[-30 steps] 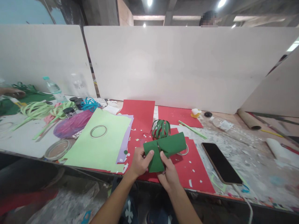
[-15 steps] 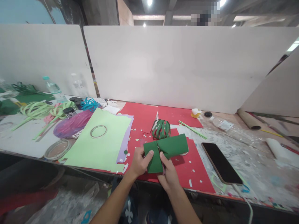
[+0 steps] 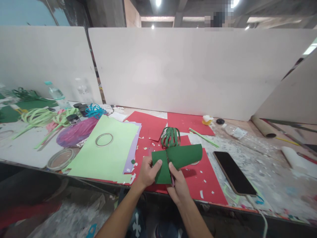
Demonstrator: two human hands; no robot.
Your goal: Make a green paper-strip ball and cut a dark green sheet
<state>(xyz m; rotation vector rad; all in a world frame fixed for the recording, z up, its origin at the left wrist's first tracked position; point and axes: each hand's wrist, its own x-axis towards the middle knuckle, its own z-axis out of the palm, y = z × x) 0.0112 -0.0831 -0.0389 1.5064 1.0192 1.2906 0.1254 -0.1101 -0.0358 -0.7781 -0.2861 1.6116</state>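
Observation:
A dark green sheet of paper (image 3: 185, 154) is held up over red paper (image 3: 210, 178) near the table's front edge. My left hand (image 3: 149, 170) pinches its left part, thumb on top. My right hand (image 3: 178, 185) is closed on scissors (image 3: 172, 179), whose blades reach into the sheet. A cut runs up to the sheet's upper edge, and the part right of it curls up. Just behind the sheet stands a round cage of dark green paper strips (image 3: 170, 137).
Light green paper (image 3: 99, 158) with a tape roll (image 3: 104, 140) lies left. A phone (image 3: 235, 172) with a cable is at the right, near a cardboard tube (image 3: 264, 126). Bottles (image 3: 56, 93) and paper-strip bundles (image 3: 38, 116) stand further left. A white panel (image 3: 178, 72) rises behind.
The right part of the green sheet has swung outward to the right and slightly up. My hands have stayed almost in place. A red sheet at the back has shifted slightly.

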